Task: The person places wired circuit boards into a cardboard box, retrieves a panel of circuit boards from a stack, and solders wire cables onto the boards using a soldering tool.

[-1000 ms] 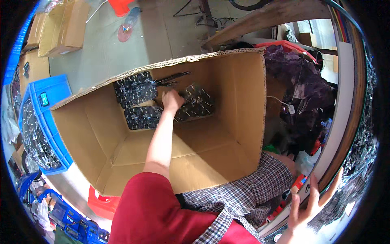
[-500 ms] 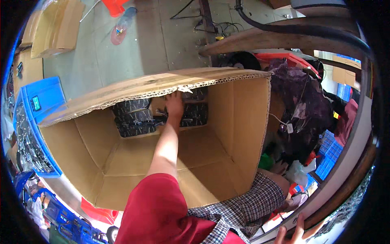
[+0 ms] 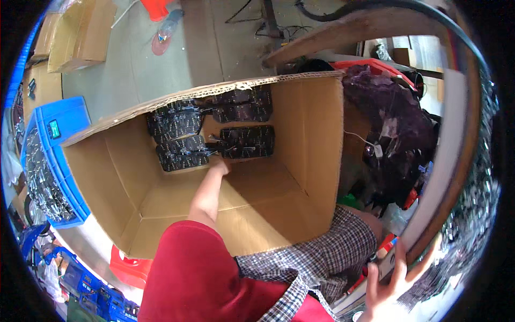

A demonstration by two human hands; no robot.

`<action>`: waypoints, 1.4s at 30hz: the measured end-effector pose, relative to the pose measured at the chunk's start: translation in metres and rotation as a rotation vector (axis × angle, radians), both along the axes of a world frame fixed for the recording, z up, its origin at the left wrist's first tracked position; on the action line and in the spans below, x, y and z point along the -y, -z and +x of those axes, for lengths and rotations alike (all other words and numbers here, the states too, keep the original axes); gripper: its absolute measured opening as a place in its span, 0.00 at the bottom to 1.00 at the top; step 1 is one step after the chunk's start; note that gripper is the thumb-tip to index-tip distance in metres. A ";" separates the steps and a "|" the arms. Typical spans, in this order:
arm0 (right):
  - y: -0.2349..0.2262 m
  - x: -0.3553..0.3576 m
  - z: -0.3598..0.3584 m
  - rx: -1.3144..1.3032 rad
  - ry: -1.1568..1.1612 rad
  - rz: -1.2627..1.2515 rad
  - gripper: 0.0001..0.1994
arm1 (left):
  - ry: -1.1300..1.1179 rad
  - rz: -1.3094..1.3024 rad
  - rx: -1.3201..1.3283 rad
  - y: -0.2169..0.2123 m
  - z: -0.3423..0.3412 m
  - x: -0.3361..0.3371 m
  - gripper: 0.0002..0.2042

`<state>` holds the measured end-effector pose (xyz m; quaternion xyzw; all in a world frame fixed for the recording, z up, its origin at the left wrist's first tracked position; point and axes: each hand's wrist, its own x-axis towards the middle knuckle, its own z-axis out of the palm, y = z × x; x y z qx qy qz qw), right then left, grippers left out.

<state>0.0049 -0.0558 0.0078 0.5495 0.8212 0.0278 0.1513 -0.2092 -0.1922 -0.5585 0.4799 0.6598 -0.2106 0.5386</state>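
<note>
A large cardboard box [image 3: 316, 134] stands open in front of me. Inside it, against the far wall, several black packs with pale dots [image 3: 248, 142] sit in two columns, with dark and silvery strands sticking out between them. My left hand [image 3: 219, 165] reaches deep into the box, just below the gap between the lower packs. Its fingers are too small and unclear to tell if they hold anything. At the lower right my right hand [image 3: 391, 284] has its fingers spread beside the pale edge of a bench [image 3: 442, 172].
Left of the box stands a blue crate [image 3: 67, 115] full of shiny small parts. A red stool [image 3: 129, 268] is low on the left. Dark plastic bags [image 3: 391, 129] lie to the right. Cardboard boxes [image 3: 80, 37] and a bottle [image 3: 170, 24] are on the far floor.
My left hand has come down from the box's upper rim to below the packs. The rim has shifted, showing more of the upper packs. My right hand has risen further into view.
</note>
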 end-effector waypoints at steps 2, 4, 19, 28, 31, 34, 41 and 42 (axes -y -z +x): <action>0.007 -0.007 -0.003 0.056 -0.047 0.020 0.25 | 0.077 -0.018 0.073 -0.008 0.006 0.019 0.21; 0.008 -0.011 -0.019 -0.026 -0.029 0.072 0.23 | 0.098 -0.141 0.090 -0.034 0.015 0.013 0.15; 0.004 0.085 0.008 -1.023 -0.302 0.432 0.19 | -0.113 1.074 0.625 -0.386 -0.008 -0.073 0.08; -0.023 0.385 0.195 -0.682 1.214 1.075 0.05 | 1.016 1.585 1.054 -0.583 0.247 -0.044 0.14; -0.036 0.449 0.212 -0.270 1.693 1.331 0.09 | 1.285 1.447 0.758 -0.581 0.314 -0.063 0.25; -0.023 0.502 0.236 -0.493 2.037 1.429 0.22 | 1.213 1.320 0.657 -0.568 0.338 -0.087 0.18; -0.003 0.511 0.285 -2.303 1.771 1.430 0.22 | 1.028 1.344 0.899 -0.538 0.339 -0.088 0.10; 0.006 0.510 0.296 -2.236 1.713 1.572 0.18 | 1.014 1.320 0.924 -0.540 0.345 -0.086 0.10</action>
